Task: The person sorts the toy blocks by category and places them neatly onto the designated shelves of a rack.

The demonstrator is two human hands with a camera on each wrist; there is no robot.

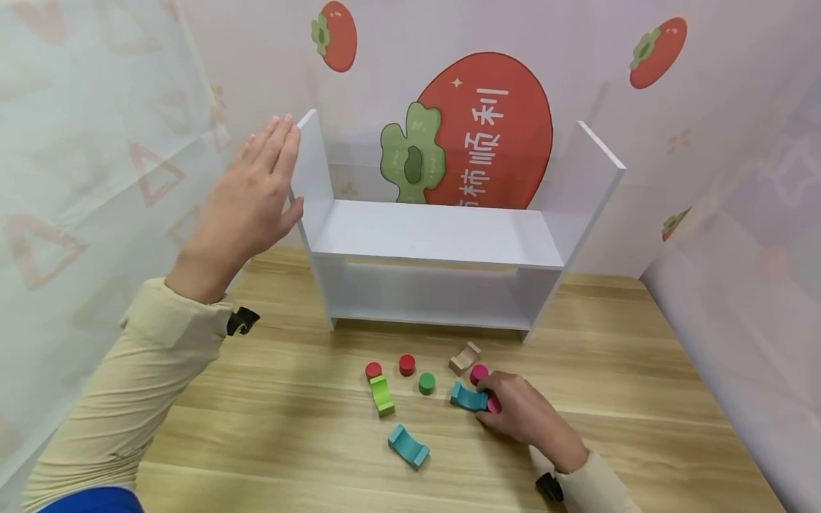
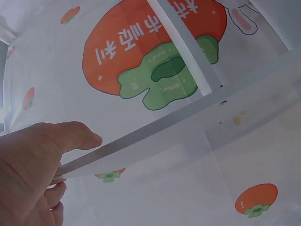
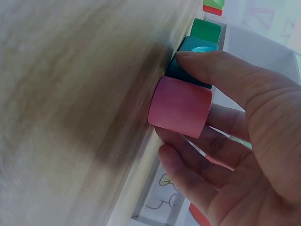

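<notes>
My left hand (image 1: 256,185) holds the left side panel of a white two-tier shelf (image 1: 423,235), its fingers long on the outer face and the thumb at the front edge. The left wrist view shows the panel edge (image 2: 136,136) between thumb and fingers. Low over the wooden table, my right hand (image 1: 522,413) pinches one end of a blue curved block (image 1: 469,397). A pink cylinder (image 3: 181,106) sits against that end, within the curve of the hand. Just behind the fingers is a magenta cylinder (image 1: 478,373), beside a plain wooden curved block (image 1: 465,358).
Left of the right hand lie a green cylinder (image 1: 426,383), two red cylinders (image 1: 407,365), a lime curved block (image 1: 381,396) and a second blue curved block (image 1: 408,447). A printed cloth (image 1: 596,235) hangs behind the shelf and along both sides of the table (image 1: 269,427).
</notes>
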